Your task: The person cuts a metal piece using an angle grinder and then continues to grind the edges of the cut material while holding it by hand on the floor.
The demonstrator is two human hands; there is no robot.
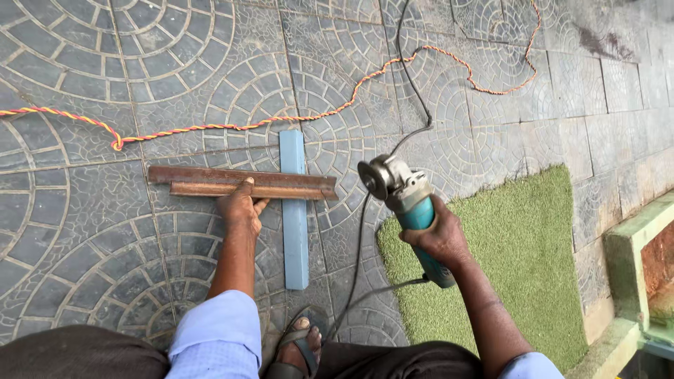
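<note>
on paving: left hand spread, pressing rusty bar; right hand wraps grinder, handle partly hidden.

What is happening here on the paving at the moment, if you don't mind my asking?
A person crouches over patterned paving. Their left hand presses down on a rusty metal bar that lies across a pale blue strip. Their right hand holds a teal angle grinder by its body, with the disc raised off to the right of the bar's end, not touching it. The grinder's black cable runs across the ground, a twisted orange and yellow rope lies beyond, and a green turf mat sits on the right.
</note>
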